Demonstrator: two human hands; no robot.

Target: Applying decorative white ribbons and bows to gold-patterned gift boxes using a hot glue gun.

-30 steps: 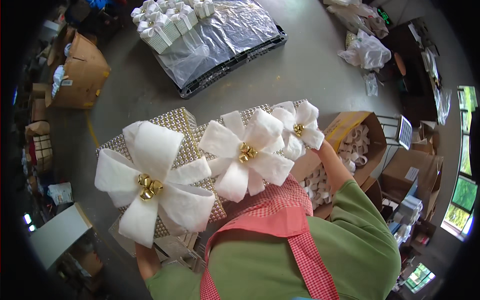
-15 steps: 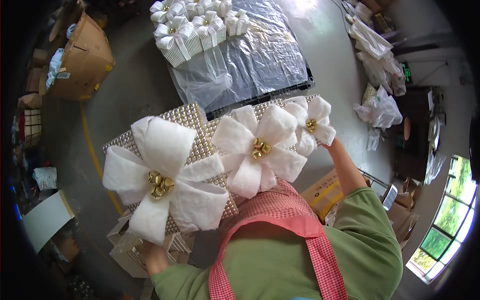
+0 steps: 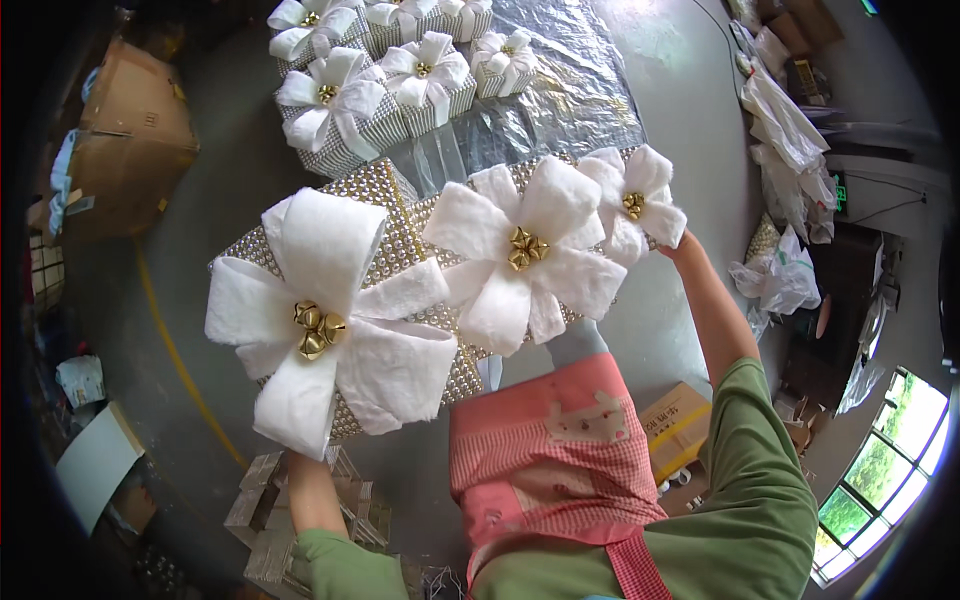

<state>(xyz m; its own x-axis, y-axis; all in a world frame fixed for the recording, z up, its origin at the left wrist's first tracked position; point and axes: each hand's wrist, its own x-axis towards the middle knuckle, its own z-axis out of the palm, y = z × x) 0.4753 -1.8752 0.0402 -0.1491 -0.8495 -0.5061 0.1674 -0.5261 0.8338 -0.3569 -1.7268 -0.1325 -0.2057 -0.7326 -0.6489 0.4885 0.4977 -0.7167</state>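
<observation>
Both hands are hidden under the load, so how each grip closes cannot be told: the left hand props the large gift box from six o'clock, the right hand steadies the small bowed box at three o'clock (a middle box sits between). At twelve o'clock, more bowed boxes lie on plastic sheeting; a cardboard carton stands at ten o'clock.
</observation>
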